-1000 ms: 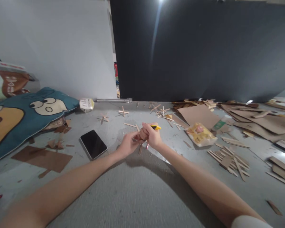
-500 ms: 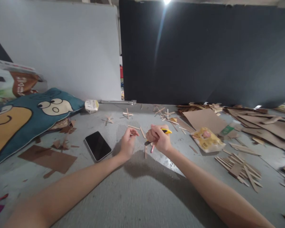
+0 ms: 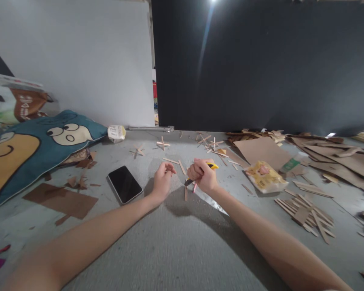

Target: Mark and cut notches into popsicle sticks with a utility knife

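My right hand (image 3: 204,175) is wrapped round a yellow utility knife (image 3: 212,165), its dark blade end pointing down and left. The tip is over or at the upper end of a short wooden strip (image 3: 186,193) on the grey table. A pink pencil-like stick (image 3: 194,188) lies partly under that hand. Left of the strip, my left hand (image 3: 164,178) rests on the table with its fingers loosely curled and apart, holding nothing. Two thin sticks (image 3: 182,167) lie just beyond, between the hands.
A tablet or phone (image 3: 125,184) lies left of my left hand. Crossed sticks (image 3: 163,143) sit farther back. To the right are a yellow packet (image 3: 264,177), a glue bottle (image 3: 293,162), a pile of sticks (image 3: 305,216) and cardboard sheets (image 3: 261,153). A blue cushion (image 3: 48,149) stands left.
The knife in my right hand has tilted slightly, with its blade end a little clearer over the strip. My left hand has shifted very slightly left.
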Tool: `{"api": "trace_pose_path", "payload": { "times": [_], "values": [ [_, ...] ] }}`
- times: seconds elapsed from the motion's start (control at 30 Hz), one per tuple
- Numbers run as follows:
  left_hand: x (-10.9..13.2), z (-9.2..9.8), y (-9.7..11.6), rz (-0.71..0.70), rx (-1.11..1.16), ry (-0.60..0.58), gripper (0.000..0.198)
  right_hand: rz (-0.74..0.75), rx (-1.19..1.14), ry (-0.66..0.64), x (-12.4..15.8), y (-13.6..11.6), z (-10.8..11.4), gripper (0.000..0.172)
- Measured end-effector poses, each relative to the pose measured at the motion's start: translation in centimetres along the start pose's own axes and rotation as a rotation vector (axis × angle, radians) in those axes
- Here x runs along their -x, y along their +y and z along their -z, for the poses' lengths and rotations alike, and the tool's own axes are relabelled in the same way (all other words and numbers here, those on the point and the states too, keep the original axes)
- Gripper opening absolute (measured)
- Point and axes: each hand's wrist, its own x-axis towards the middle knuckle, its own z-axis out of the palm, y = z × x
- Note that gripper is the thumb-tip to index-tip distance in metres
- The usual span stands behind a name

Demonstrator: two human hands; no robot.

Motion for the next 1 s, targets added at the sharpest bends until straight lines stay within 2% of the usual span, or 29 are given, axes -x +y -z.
{"api": "trace_pose_path", "payload": {
  "times": [0.63,0.7,0.8,0.9,1.0],
  "values": [
    [0.0,-0.3,0.0,0.013,-0.012,0.012,0.019,-0.011,0.069,-0.011,-0.1,0.3,-0.9,0.065],
    [0.3,-0.1,0.3,-0.02,-0.102,-0.019,0.019,0.0,0.075,0.002,0.0,0.3,-1.0,0.065],
    [1.5,0.2,1.0,-0.159,-0.391,-0.174,0.01,0.029,0.104,0.0,0.5,0.4,-1.2,0.066],
    [3.3,0.2,1.8,-0.287,-0.69,-0.277,0.027,0.036,0.11,0.013,0.7,0.3,-1.3,0.067],
    [4.9,0.1,2.2,-0.325,-0.781,-0.315,0.032,0.039,0.092,0.04,0.6,0.3,-1.2,0.068]
  ]
}}
